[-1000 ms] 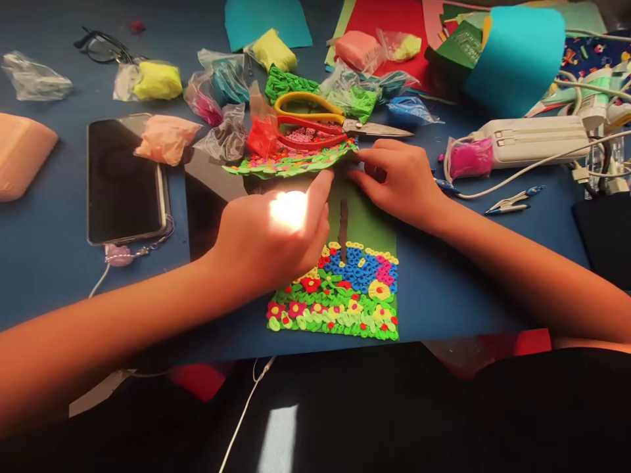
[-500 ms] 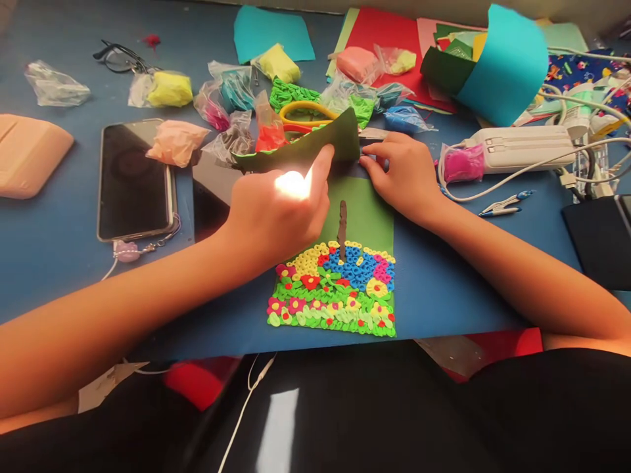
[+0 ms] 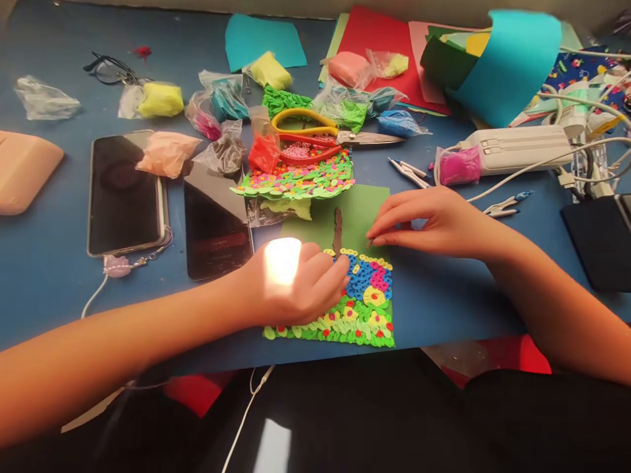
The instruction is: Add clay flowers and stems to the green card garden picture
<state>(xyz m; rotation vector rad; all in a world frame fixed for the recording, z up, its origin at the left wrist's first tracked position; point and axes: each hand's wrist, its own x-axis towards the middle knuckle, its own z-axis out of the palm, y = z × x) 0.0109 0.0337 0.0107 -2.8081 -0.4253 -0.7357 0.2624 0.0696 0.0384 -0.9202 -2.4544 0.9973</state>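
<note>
My left hand point(image 3: 305, 282) is closed, resting low over the left part of a green card point(image 3: 367, 207) covered in its near half with small clay rings, flowers and leaves. Its fingertips are curled under, hiding whatever they may hold. A thin brown clay strip point(image 3: 338, 230) stands up the card from the blue rings point(image 3: 362, 269), just beyond those fingers. At the card's right edge my right hand point(image 3: 434, 223) pinches a tiny dark piece point(image 3: 371, 242) between thumb and fingers. Behind lies a second clay-decorated card point(image 3: 305, 177), with yellow-and-red scissors point(image 3: 340, 135) across its far part.
Bagged clay, such as red point(image 3: 263, 152), yellow point(image 3: 160, 100) and blue point(image 3: 401, 123), spreads along the back. Two phones, one a black phone point(image 3: 123, 190), lie left. To the right are compasses point(image 3: 409, 172), a white power bank point(image 3: 517, 150) with cables, and curled blue paper point(image 3: 515, 69).
The decorated card my left hand was tilting up now lies down at the back. That hand has come nearer, over the front card. My right hand has also drawn nearer, away from the scissors.
</note>
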